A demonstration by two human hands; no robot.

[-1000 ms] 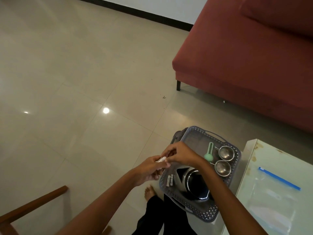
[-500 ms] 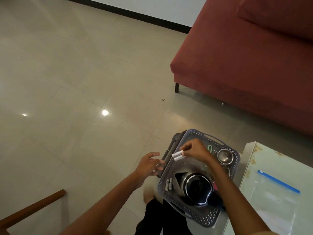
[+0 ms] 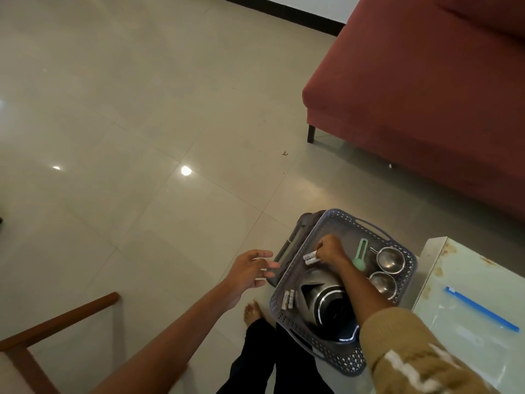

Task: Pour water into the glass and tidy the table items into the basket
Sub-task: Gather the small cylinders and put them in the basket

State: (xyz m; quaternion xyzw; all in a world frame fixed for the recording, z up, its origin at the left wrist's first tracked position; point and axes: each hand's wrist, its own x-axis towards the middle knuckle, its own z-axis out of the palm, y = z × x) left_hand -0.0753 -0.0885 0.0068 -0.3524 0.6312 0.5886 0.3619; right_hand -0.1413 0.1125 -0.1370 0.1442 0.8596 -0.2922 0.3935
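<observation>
Pale glossy floor tiles (image 3: 136,143) fill most of the view, with a red sofa (image 3: 426,89) at the upper right. A white table (image 3: 454,268) juts in at the lower right, and a clear zip bag (image 3: 468,339) with a blue strip lies flat on it. A wooden chair arm (image 3: 59,315) crosses the lower left corner.

The grey perforated basket (image 3: 408,258) stands just left of the table, in front of the person's knees. It holds a steel kettle (image 3: 324,304) at its near end, two steel measuring cups (image 3: 390,261) along the right wall and a green spoon (image 3: 360,255) just beside them.

The right hand (image 3: 329,250), in a tan knit sleeve (image 3: 412,354), reaches low into the basket's far half. Its curled fingers pinch two small white cylinders (image 3: 311,258) – battery-like – just beyond the kettle's spout. Two more cylinders (image 3: 287,300) lie on the basket floor against the left wall, beside the kettle.

The left hand (image 3: 250,273) hangs in the air left of the basket, fingers spread and loose – nothing in it
</observation>
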